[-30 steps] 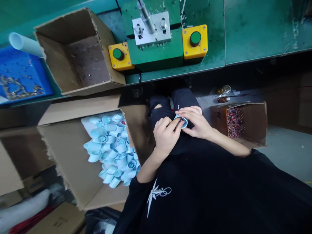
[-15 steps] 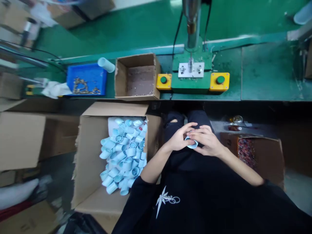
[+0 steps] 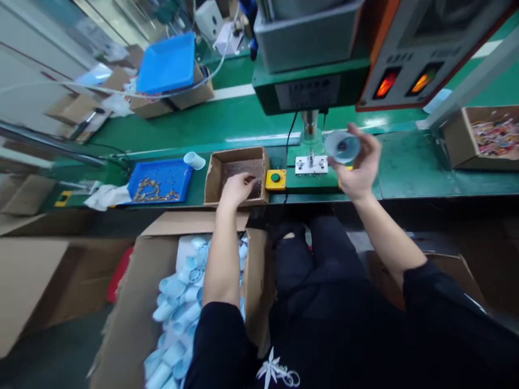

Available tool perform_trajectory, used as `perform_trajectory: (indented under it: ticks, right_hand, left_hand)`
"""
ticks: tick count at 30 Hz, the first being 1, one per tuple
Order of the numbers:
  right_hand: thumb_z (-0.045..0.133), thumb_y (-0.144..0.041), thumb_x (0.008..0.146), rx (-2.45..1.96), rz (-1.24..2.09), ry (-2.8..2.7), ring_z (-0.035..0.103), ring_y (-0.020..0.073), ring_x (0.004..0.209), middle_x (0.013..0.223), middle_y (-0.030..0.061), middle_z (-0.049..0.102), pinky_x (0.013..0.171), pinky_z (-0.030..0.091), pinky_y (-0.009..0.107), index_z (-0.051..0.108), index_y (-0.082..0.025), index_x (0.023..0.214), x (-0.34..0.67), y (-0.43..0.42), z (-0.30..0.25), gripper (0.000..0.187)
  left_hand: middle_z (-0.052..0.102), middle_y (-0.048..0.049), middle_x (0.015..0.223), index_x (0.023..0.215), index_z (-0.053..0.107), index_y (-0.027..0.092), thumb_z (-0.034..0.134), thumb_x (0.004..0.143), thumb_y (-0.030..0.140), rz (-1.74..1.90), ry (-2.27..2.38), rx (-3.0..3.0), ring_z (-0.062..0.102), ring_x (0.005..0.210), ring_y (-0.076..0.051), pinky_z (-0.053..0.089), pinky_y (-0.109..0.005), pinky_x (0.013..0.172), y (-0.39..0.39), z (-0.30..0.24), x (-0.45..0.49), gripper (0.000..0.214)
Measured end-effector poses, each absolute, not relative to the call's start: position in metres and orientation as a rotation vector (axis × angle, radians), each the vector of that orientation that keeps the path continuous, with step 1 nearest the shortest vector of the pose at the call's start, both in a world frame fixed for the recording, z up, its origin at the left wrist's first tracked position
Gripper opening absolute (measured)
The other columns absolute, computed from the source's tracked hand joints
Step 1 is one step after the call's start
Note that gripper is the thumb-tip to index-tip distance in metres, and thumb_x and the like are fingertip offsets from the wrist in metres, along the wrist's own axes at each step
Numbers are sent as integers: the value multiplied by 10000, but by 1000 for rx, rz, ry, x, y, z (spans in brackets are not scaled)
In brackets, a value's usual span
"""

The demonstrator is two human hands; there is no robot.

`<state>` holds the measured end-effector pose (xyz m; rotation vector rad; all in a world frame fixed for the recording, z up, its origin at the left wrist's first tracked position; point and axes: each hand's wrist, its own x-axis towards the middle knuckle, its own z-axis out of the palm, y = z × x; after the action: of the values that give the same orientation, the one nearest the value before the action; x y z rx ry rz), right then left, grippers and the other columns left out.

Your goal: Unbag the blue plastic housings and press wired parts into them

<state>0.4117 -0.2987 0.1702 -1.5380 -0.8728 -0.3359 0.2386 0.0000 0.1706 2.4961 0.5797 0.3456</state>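
My right hand (image 3: 359, 165) is raised in front of the green press (image 3: 310, 162) and grips a pale blue round plastic cap (image 3: 343, 146), its open side facing me. My left hand (image 3: 237, 188) reaches into the small cardboard box (image 3: 213, 175) on the bench edge, fingers curled down among small dark bits; what they hold is hidden. A yellow box with a green button (image 3: 275, 179) sits just right of that hand. Below my left arm, a large carton (image 3: 133, 302) holds many pale blue caps (image 3: 178, 302).
A blue tray (image 3: 160, 181) of small metal parts and a white cup (image 3: 194, 160) lie left of the small box. Another blue tray (image 3: 167, 62) sits on boxes across the green conveyor. A carton of colourful wires (image 3: 486, 135) stands at right. A control panel (image 3: 421, 48) hangs above.
Both hands left my lap, where they held the cap together. The right hand lifted the cap up to the press; the left reached into the small box. My view tilted up.
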Motion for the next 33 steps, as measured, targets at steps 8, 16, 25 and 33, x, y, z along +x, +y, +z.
perform_trajectory:
  ticks: [8,16,25,33]
  right_hand:
    - [772,-486,926,-1751,-294,-1005,689,330,1302,1437,134,680,1100,605,515,484,-249,1464,429,-260,171,655]
    - [806,-494,876,-2111,-195,-920,756,340,1028,1139,155,768,888,618,452,549,-162,1358,422,-259,194,639]
    - [731,-446,967,-2080,-358,-1031,629,341,1342,1432,186,669,1159,493,527,635,-170,1352,412,-320,175,484]
    - [693,-282,968,-2030,-476,-920,684,265,1136,1181,111,763,1022,565,464,726,-212,1100,424,-365,114,153]
  left_hand:
    - [792,-226,1145,1060,801,126,596,862,70,-609,506,2927,749,1050,-325,530,-326,886,-18,195,274,291]
    - [791,-223,1119,1021,776,144,562,913,99,-583,563,2961,756,1020,-301,514,-317,834,-21,203,271,244]
    - [828,-148,1088,872,753,204,556,890,71,-543,522,2897,773,1115,-307,502,-291,795,-20,202,268,239]
    - [812,-181,1151,861,742,176,566,830,35,-614,446,2913,755,1168,-333,520,-286,845,-22,196,278,228]
